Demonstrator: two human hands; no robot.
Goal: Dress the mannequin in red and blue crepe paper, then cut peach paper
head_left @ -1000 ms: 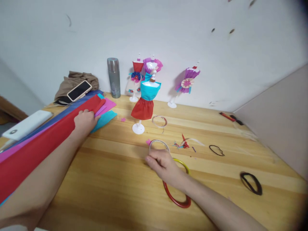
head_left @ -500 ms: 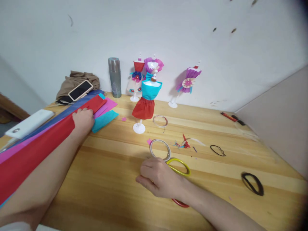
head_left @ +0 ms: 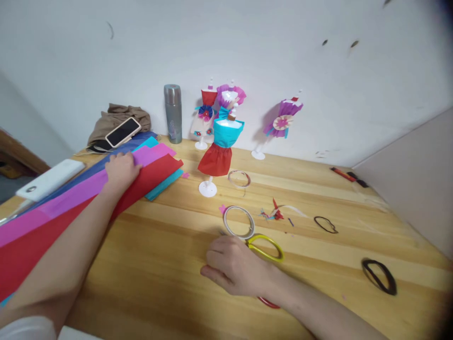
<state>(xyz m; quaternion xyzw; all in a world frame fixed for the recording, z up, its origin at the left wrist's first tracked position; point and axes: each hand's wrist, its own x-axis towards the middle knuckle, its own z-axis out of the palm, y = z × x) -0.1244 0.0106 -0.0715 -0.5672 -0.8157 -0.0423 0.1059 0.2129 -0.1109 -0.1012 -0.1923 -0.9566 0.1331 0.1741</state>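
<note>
My left hand lies on a stack of long coloured paper strips, its bent fingers gripping the pink sheet. Beside it, the red sheet passes under my wrist, and a turquoise sheet sticks out below. My right hand is curled closed low over the table; whatever its fingers hold, if anything, is hidden. Around it show the yellow handle loop of scissors and part of a red loop. A roll of tape lies just beyond the knuckles.
A small dress form in turquoise and red stands mid-table, with several others behind. A flask, a phone on brown cloth and a white box-like item are at left. Paper scraps and black bands lie right.
My left hand has gone from the red sheet to the pink one. The red sheet has shifted right and toward me, uncovering more pink. My right hand stays almost where it was.
</note>
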